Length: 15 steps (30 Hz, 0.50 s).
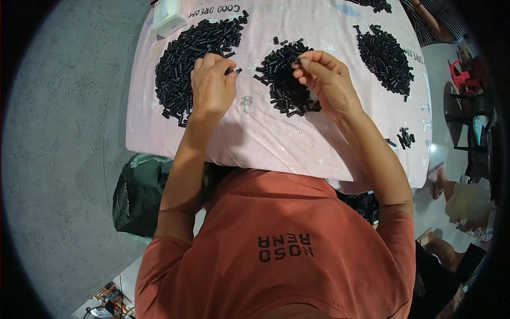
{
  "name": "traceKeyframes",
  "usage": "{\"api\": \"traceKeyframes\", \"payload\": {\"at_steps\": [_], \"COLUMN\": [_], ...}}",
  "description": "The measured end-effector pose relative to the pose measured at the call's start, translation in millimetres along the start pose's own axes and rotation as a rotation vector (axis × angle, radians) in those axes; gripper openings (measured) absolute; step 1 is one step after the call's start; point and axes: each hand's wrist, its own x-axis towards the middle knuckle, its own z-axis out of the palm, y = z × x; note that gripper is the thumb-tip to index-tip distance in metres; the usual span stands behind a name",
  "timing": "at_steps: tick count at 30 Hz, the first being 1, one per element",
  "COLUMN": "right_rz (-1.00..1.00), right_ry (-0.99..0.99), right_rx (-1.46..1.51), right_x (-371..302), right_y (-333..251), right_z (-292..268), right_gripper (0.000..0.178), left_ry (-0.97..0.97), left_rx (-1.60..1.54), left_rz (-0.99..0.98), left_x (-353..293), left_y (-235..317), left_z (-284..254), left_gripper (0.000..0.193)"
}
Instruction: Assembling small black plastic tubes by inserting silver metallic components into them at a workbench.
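Pale-pink cloth (260, 146) under heaped black pieces (284, 77), short and tube-like.

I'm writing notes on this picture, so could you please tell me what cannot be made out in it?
In the head view:
Dark piece in the right hand: full shape, too small and partly covered by fingers.
Left black pile: the part covered by the left hand.
Pale bits: exact shape, too small.
Farthest black pile: far end, cut off by the top edge.
Green bag: right side, behind the left forearm.
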Motion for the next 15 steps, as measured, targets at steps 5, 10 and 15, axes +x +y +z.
{"api": "traceKeyframes", "payload": {"at_steps": [5, 10, 15], "right_rz": [-0.045, -0.116, -0.147], "right_ry": [0.128, 0.146, 0.132], "right_rx": [0.157, 0.088, 0.041], "right_x": [5.1, 4.7, 3.3], "right_y": [5.2, 10.5, 15.5], "right_z": [-0.1, -10.1, -13.5], "right_gripper": [0.011, 0.015, 0.016], "left_ry": [-0.070, -0.038, 0.085], "left_rx": [0.138, 0.118, 0.164], "left_rz": [0.017, 0.052, -0.056], "left_x": [4.0, 1.8, 5.5], "left_y": [2.0, 4.7, -12.3], "left_z": [12.7, 8.7, -17.5], "left_gripper": [0.011, 0.013, 0.011]}}
